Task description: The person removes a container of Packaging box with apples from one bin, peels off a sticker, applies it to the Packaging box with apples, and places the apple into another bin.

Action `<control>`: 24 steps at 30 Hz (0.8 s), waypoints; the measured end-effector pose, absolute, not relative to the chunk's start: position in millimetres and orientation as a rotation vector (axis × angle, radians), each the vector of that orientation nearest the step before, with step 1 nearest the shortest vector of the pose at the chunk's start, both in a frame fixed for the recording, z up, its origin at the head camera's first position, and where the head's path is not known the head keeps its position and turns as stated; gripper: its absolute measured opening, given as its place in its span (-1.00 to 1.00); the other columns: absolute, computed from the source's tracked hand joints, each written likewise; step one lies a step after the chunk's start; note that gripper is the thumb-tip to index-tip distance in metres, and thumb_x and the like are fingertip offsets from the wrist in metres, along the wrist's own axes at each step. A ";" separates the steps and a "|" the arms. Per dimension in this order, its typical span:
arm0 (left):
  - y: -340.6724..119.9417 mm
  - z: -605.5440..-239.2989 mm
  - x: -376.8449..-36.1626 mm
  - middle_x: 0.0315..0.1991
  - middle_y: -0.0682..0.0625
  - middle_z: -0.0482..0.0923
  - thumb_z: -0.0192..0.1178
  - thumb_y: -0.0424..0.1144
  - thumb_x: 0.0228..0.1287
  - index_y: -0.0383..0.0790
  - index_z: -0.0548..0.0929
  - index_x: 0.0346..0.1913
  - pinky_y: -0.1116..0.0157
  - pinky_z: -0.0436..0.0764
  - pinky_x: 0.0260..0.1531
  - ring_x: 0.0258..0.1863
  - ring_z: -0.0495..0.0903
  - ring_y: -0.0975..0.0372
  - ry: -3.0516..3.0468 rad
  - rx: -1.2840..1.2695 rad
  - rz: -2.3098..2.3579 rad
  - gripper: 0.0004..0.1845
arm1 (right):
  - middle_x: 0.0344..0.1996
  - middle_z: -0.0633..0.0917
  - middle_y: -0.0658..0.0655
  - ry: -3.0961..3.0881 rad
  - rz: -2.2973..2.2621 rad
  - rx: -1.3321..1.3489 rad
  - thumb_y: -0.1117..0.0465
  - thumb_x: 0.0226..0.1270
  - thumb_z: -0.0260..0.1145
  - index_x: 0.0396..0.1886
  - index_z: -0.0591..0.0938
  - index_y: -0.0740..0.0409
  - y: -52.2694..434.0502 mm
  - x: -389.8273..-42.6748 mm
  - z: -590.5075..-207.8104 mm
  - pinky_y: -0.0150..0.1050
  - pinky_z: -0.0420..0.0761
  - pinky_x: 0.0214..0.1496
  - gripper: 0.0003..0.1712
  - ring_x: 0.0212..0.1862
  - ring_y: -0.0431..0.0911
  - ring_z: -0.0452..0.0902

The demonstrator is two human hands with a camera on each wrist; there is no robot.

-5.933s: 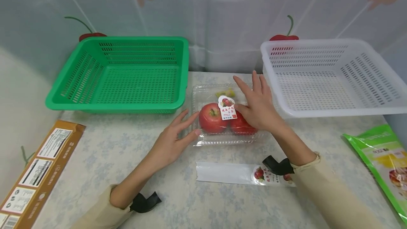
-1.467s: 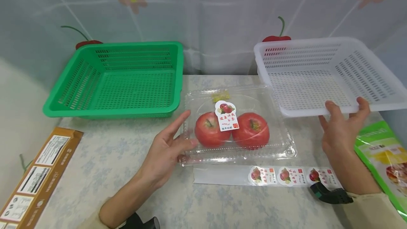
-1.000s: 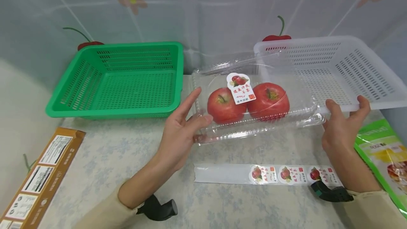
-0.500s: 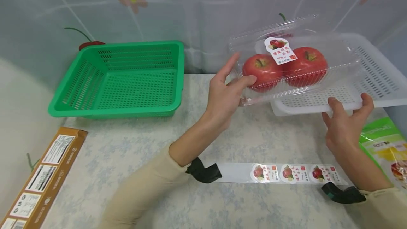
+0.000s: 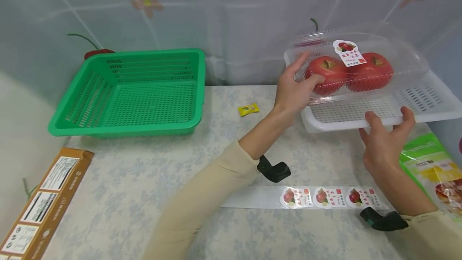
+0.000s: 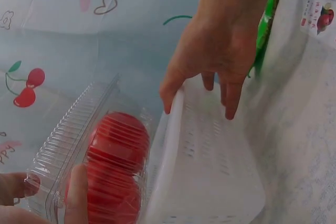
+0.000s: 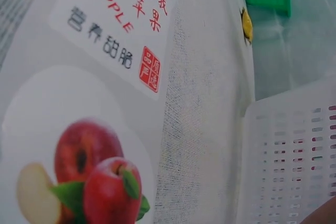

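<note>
A clear plastic clamshell box (image 5: 364, 57) holds two red apples (image 5: 371, 76) and bears an apple label on its lid. My left hand (image 5: 309, 69) grips its left end, thumb on the front, and holds it just above the white basket (image 5: 346, 121). My right hand (image 5: 384, 131) holds the basket's front rim, thumb on top and fingers below. The left wrist view shows the box (image 6: 105, 156) beside the basket (image 6: 210, 171), with the right hand (image 6: 220, 51) over the rim. A strip of apple stickers (image 7: 94, 103) fills the right wrist view.
An empty green basket (image 5: 144, 91) stands at the back left. A small yellow candy (image 5: 248, 109) lies on the table between the baskets. The sticker strip (image 5: 325, 198) lies near the front, a brown carton (image 5: 43, 204) at the left edge, a green bag (image 5: 433, 171) at the right.
The left hand lifted the apple box off the table and carried it up and right over the white basket. The right hand left the box and stayed on the basket rim. The candy came into view.
</note>
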State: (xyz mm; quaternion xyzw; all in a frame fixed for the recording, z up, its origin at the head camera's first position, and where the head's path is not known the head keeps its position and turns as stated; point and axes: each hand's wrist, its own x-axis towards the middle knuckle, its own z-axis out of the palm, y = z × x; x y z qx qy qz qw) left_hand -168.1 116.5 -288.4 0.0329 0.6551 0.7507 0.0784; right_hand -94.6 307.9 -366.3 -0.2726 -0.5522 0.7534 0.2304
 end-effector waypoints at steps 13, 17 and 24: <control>155.5 -300.1 -172.7 0.22 0.13 0.26 0.20 -0.50 0.23 0.10 0.38 0.45 0.27 0.70 -0.47 0.01 0.47 0.28 1.839 0.140 2.184 -0.25 | 0.38 0.27 -0.10 -1.518 2.030 -0.770 0.24 0.33 0.38 0.42 0.15 -0.39 305.2 -89.9 -364.6 -0.01 0.28 0.37 -0.16 0.32 -0.08 0.30; 162.7 -300.9 -173.9 0.14 0.07 0.28 0.21 -0.53 0.20 0.07 0.40 0.44 0.28 0.67 -0.58 -0.02 0.45 0.27 1.916 0.103 2.114 -0.24 | 0.37 0.28 -0.09 -1.509 2.022 -0.751 0.25 0.34 0.36 0.41 0.17 -0.37 305.9 -89.9 -364.8 0.01 0.28 0.37 -0.18 0.32 -0.07 0.29; 173.0 -304.7 -176.1 0.18 0.01 0.22 0.19 -0.53 0.20 0.09 0.41 0.43 0.25 0.67 -0.60 0.01 0.46 0.16 2.007 0.056 2.008 -0.25 | 0.37 0.25 -0.08 -1.550 2.000 -0.741 0.26 0.38 0.32 0.41 0.15 -0.40 304.9 -90.6 -366.8 0.00 0.30 0.35 -0.21 0.32 -0.07 0.27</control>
